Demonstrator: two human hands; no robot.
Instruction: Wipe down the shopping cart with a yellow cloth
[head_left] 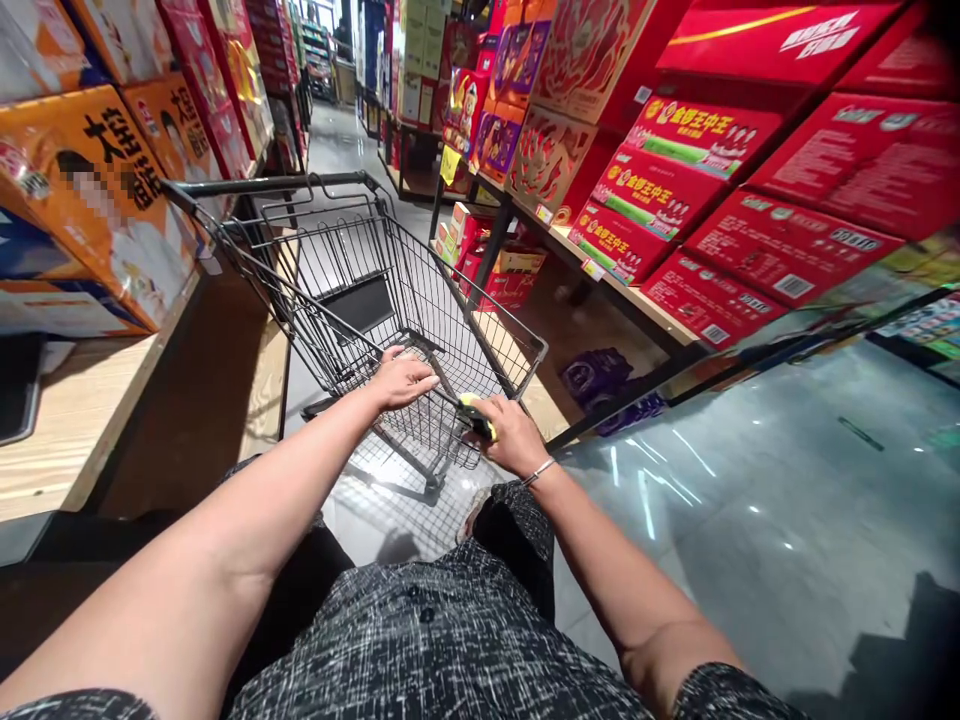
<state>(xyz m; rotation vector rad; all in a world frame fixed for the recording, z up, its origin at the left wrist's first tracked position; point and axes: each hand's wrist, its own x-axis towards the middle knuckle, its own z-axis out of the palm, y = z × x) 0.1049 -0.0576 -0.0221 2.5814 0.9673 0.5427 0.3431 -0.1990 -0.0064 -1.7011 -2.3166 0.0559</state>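
A dark wire shopping cart (352, 240) stands in front of me, its basket holding no goods that I can see. My left hand (405, 380) is closed over the near rim of the basket, fingers bent and pointing right. Just to its right, my right hand (514, 432) is wrapped round a small black and yellow-green object (472, 408) at the near right part of the same rim. My fingers cover most of that object, so its kind does not show. I cannot tell whether it is fixed to the cart.
On the left, a wooden shelf (90, 430) carries orange boxes (82, 170). Red boxes (660, 180) are stacked on the right shelf, with purple packages (600, 380) beneath. A narrow aisle (341, 140) runs ahead, and glossy floor (712, 500) stretches to my right.
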